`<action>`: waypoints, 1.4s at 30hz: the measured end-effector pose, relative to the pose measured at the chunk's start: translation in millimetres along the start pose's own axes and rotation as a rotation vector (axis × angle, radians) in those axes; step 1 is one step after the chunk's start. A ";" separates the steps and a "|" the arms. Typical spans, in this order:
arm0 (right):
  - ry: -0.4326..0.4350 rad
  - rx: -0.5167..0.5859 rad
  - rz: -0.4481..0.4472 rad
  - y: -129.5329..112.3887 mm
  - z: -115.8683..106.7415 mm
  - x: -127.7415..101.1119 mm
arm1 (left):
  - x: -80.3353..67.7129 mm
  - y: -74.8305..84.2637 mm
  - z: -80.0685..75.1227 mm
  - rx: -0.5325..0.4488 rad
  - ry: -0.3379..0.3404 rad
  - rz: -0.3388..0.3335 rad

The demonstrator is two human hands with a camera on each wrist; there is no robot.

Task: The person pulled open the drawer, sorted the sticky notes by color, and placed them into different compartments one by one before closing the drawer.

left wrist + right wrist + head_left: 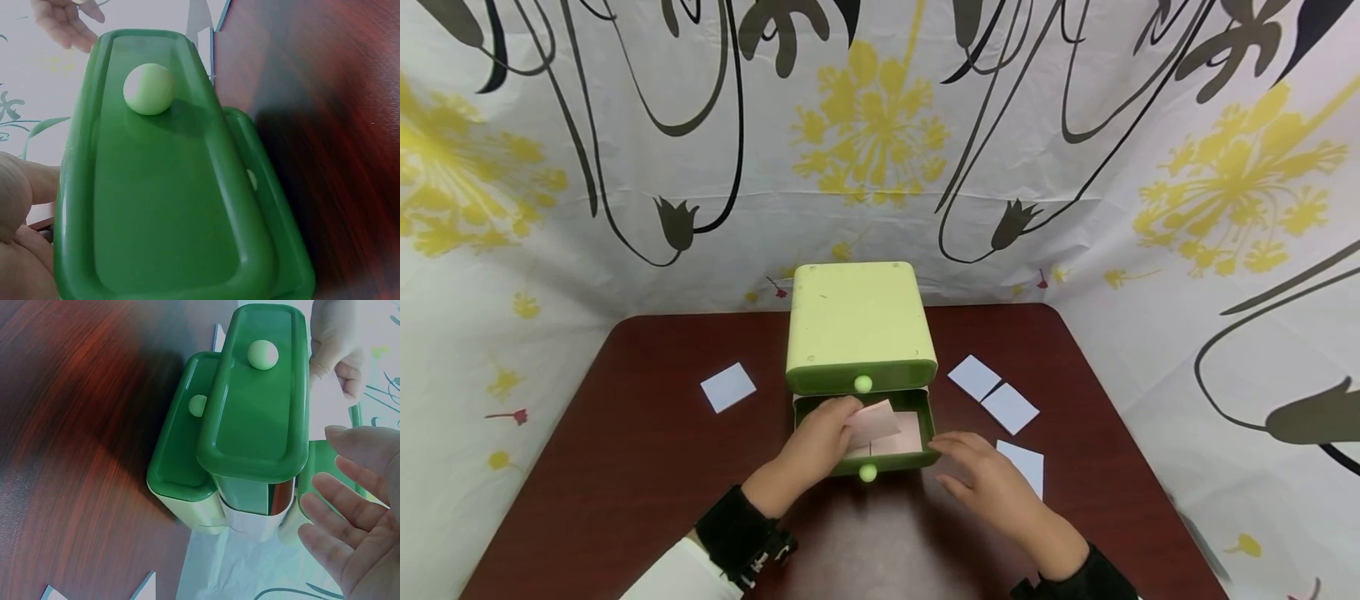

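A small light-green chest of drawers [861,312] has a dark green drawer [169,187] with a round pale knob pulled out. Pale pink cards [906,433] lie inside that drawer. My left hand [820,433] reaches in over its left side and pinches another pale pink card [878,421] between thumb and fingers, tilted above those below. Beside the drawer's right front corner is my right hand [985,479], fingers relaxed and spread, its fingertips close to the rim. In the right wrist view the palm of this hand shows bare.
Everything stands on a dark red-brown table [647,467]. One white card [727,387] lies left of the chest; to its right lie two touching white cards [973,377] and another white card [1026,465], partly behind my right hand. A patterned curtain [880,225] hangs behind the table.
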State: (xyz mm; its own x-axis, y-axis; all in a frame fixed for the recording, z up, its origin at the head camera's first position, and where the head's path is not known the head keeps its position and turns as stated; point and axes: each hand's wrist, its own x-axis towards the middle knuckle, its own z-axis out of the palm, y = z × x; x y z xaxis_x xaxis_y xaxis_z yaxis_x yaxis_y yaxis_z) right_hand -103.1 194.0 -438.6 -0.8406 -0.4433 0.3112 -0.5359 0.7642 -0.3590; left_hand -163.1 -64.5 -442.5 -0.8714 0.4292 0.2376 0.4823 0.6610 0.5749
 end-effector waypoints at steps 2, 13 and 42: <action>0.008 0.004 -0.001 0.6 0.2 -0.5 | 3.1 -0.8 -0.3 -0.011 -0.018 -0.004; 0.037 -0.001 -0.009 4.6 4.5 -1.5 | 14.8 -8.8 2.6 -0.115 -0.181 -0.089; -0.031 0.018 0.052 1.3 5.0 0.1 | 11.0 -10.1 5.1 -0.020 -0.133 -0.122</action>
State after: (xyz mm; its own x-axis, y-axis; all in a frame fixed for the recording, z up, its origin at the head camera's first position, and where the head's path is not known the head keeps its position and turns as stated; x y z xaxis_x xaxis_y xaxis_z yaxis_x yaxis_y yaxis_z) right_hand -104.3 192.6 -443.4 -0.8690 -0.4179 0.2649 -0.4929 0.7779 -0.3898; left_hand -177.1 -63.3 -449.7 -0.9032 0.4249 0.0603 0.3706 0.7013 0.6089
